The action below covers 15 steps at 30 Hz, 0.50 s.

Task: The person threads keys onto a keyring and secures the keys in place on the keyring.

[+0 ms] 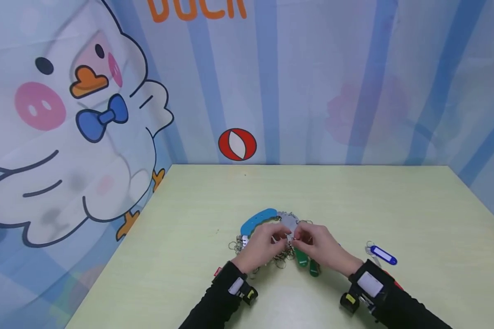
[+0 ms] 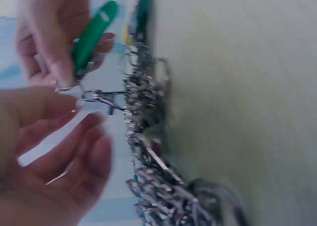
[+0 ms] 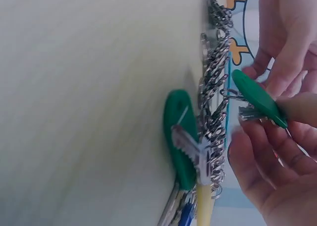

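Observation:
In the head view my left hand (image 1: 265, 246) and right hand (image 1: 323, 246) meet over a cluster of metal clasps. My right hand pinches the split ring of a green key tag (image 2: 94, 40), which has a key (image 3: 250, 113) dangling beside it. With thumb and fingertips my left hand pinches the same ring, where a small metal clasp (image 2: 101, 95) joins it. That clasp leads back to the row of clasps and rings (image 2: 143, 97). A light blue curved piece (image 1: 258, 220) and a grey one (image 1: 289, 221) lie behind my hands, partly hidden.
Another green key tag (image 3: 179, 137) with a key rests close by. To the right of my right hand are a blue key tag (image 1: 383, 255) and a red one (image 1: 398, 285), half covered by the sleeve. Something red (image 1: 217, 271) shows beside my left wrist. The pale tabletop (image 1: 181, 219) reaches back to a printed curtain.

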Available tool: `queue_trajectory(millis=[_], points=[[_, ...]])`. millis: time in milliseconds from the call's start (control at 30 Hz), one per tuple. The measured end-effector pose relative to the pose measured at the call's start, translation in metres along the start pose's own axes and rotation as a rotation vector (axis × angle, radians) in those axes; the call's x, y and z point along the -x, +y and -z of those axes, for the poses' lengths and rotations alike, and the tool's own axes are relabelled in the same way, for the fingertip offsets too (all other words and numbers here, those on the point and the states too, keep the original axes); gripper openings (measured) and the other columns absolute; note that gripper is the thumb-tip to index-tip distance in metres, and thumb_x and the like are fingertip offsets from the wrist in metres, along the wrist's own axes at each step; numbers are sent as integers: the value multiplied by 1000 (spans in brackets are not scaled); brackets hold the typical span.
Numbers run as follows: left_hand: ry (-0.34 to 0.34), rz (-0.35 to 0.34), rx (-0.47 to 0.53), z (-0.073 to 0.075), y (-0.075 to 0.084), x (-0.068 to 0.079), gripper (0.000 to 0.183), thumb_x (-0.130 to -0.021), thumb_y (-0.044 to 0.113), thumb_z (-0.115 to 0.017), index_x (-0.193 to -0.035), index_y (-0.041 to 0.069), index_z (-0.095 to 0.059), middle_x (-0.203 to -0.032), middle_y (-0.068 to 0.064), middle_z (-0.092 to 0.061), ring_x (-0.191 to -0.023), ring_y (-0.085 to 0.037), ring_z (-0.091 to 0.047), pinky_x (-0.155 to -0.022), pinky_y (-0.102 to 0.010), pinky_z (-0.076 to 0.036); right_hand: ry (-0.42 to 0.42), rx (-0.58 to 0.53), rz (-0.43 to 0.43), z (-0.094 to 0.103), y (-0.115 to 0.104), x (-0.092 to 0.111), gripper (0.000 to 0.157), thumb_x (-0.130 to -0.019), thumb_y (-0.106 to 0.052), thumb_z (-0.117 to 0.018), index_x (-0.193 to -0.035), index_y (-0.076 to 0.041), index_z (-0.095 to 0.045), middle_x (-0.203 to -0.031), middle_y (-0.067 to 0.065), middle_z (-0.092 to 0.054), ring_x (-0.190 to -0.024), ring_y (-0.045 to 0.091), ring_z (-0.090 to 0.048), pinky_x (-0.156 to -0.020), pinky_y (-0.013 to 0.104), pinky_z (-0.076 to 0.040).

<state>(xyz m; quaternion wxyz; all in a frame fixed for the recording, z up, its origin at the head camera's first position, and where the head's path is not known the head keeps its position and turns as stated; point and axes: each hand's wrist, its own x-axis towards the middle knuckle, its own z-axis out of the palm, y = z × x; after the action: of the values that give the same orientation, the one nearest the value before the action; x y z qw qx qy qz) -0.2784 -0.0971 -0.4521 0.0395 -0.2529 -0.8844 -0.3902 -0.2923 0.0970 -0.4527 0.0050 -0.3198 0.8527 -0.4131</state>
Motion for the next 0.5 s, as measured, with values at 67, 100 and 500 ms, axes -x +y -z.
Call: queue_trajectory(millis=[67,100,500], points=[[41,-37,-72,-2,1,-1,14,-90,7,-63,-101,10,-71,-95,-4,-71,-88,-13,-62,-76,-20,-50,-15,-19,9,0,1,0,9,-90,-11,-66,-87,-12,-57,-79,-1,-63,-65,2,-51,-58,19,-46],[63,-52,-107,-3,1,-2,11,-90,8,-64,-98,10,-72,-93,-3,-71,-88,-13,-61,-77,-21,-49,-23,-33,10,0,1,-1,9,-90,-11,-65,-87,-11,-57,-80,0,-63,-66,2,-52,-59,19,-47],[119,95,-28,-6,2,-7,7,-85,5,-69,-80,9,-72,-77,-2,-68,-69,-4,-54,-61,-16,-43,-57,44,49,2,-4,3,12,-88,-6,-67,-83,-12,-57,-77,-3,-58,-63,0,-50,-57,19,-45]])
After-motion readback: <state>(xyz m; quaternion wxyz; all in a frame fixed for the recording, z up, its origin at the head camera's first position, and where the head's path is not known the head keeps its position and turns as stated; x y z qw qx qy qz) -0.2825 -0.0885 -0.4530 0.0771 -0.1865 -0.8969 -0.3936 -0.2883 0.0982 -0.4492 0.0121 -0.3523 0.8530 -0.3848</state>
